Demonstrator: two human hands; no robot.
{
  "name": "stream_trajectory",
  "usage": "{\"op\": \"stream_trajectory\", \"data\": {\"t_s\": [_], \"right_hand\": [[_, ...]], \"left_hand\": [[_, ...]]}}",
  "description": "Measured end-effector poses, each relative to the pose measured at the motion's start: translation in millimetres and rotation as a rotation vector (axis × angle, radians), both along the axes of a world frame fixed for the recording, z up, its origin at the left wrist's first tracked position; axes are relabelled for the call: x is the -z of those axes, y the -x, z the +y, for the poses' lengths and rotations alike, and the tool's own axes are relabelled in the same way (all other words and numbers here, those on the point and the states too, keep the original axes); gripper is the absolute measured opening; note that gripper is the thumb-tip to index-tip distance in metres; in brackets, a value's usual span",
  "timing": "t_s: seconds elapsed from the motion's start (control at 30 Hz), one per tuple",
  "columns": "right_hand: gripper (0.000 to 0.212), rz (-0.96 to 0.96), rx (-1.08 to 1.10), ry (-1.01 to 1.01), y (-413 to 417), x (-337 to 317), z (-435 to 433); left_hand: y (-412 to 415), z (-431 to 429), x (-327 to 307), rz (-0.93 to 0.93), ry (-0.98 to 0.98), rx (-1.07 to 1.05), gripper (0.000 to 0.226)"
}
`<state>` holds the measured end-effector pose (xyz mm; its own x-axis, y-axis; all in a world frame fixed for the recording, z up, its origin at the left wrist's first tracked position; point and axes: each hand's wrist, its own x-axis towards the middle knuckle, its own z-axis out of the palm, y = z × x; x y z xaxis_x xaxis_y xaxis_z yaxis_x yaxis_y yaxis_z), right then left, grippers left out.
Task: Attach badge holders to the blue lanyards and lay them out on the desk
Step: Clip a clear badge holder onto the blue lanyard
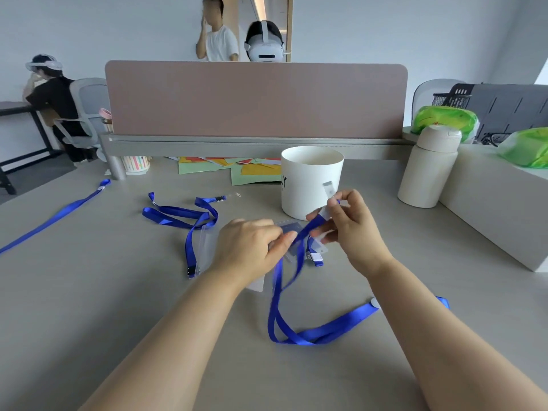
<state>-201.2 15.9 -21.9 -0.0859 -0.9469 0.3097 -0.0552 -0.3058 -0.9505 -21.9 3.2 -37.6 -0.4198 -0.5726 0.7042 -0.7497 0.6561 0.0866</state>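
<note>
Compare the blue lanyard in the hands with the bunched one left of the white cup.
The held blue ribbon lanyard is raised at one end, pinched by the left hand and right hand; the bunched blue ribbon lanyard lies untouched. Held lanyard: one long loop; bunched lanyard: crossing folds. Both blue.

Head-worn camera looks forward and down, close over desk [89,292].

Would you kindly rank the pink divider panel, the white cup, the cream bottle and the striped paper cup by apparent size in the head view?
1. pink divider panel, by far the largest.
2. white cup and cream bottle: they look alike, so I will not rank them.
3. striped paper cup, smallest, farther back and partly hidden.
</note>
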Motion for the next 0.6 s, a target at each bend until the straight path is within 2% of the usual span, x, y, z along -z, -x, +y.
{"op": "stream_trajectory", "data": {"t_s": [0.07,0.17,0.23,0.3,0.37,0.43,0.5,0.6], "right_hand": [[0.012,-0.188,-0.096,-0.024,-1,-1,2],[0.019,-0.398,-0.205,-0.021,-1,-4,3],[0.022,-0.500,-0.267,-0.036,0,-8,5],[0.024,-0.578,-0.314,-0.063,-1,-12,7],[0.024,-0.642,-0.365,-0.085,-2,-13,8],[0.024,-0.688,-0.380,-0.092,-2,-14,9],[0.024,-0.733,-0.365,-0.094,0,-14,7],[0.024,-0.786,-0.213,-0.105,6,-10,1]], "left_hand": [[3,1,0,-0.015,-0.137,-0.030,0.035],[8,1,4,-0.063,-0.352,-0.156,0.057],[11,2,2,-0.006,-0.398,-0.240,0.063],[14,1,3,0.025,-0.491,-0.264,0.054],[18,0,5,0.058,-0.631,-0.201,0.037],[21,0,8,0.151,-0.719,-0.142,0.025],[19,-3,9,0.296,-0.792,-0.132,0.024],[14,-6,5,0.625,-0.850,-0.084,0.020]]}}
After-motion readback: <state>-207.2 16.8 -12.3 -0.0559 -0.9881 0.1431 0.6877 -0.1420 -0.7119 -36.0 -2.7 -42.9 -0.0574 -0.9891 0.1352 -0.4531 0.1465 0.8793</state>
